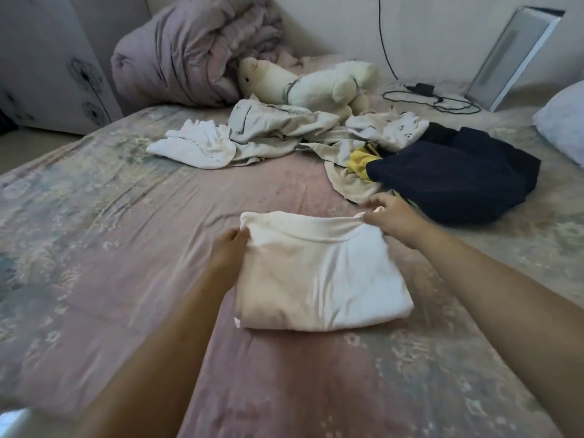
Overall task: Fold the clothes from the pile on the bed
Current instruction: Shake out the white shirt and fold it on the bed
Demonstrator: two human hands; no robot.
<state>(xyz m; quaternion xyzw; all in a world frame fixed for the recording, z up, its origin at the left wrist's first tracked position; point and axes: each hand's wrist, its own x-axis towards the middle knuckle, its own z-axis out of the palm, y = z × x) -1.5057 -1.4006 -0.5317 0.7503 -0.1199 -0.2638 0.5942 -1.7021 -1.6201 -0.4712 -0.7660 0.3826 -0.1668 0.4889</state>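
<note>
I held a folded white T-shirt (319,273) flat on the bed (110,216), its collar turned away from me. My left hand (226,248) gripped the shirt's far left corner, fingers closed on the cloth. My right hand (388,216) pinched the far right corner at the collar edge, thumb and fingers together on the fabric.

Beyond the shirt lay the unfolded pile (271,134): a crumpled white garment (192,145) beyond and to the left of the shirt, and pale grey clothes (278,128) straight beyond it. A printed white piece (385,128) lay beyond and to the right. A dark navy garment (458,175) sat just past my right hand, to the right of the shirt, with a scrap of yellow cloth (360,162) touching its left edge.

Behind the pile, farther from the shirt, a white stuffed animal (309,82) lay on its side. A rolled mauve duvet (196,55) stood beside it, to its left. A black cable and adapter (423,91) trailed on the bed far beyond the shirt to the right, near a white panel (512,58) leaning on the wall. A pillow (562,124) showed at the right edge, past the navy garment.
</note>
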